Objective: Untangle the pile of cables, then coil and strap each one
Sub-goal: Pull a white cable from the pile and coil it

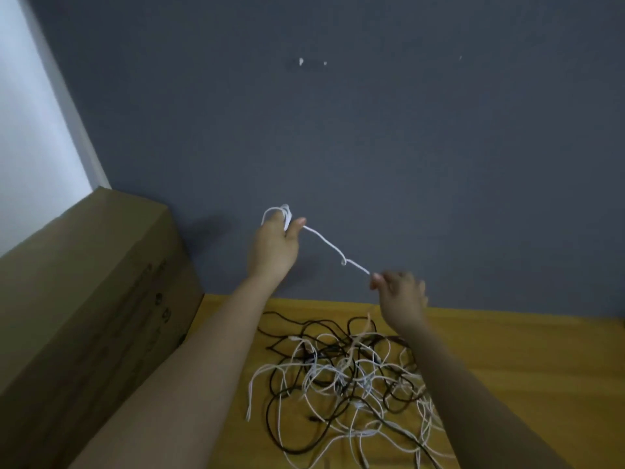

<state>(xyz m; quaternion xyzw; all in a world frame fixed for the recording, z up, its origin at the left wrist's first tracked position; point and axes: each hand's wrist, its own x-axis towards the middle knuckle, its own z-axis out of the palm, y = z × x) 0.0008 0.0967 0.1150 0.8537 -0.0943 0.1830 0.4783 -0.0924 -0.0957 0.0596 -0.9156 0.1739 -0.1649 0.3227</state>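
While raised above the pile [351, 377], left hand [274, 245] curled round white loops of cable [324, 242], thumb out; right hand [400, 294] pinching the same cable's far end, strand taut between with a small kink midway. Pile itself: black and white cables tangled on yellow floor [524, 360], below both hands. Box [94, 299] left of pile, grey wall [338, 130] behind.

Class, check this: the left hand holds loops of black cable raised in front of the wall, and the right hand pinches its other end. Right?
Not quite. The head view shows the cable is white, not black. The left hand holds its loops; the right hand pinches the other end.
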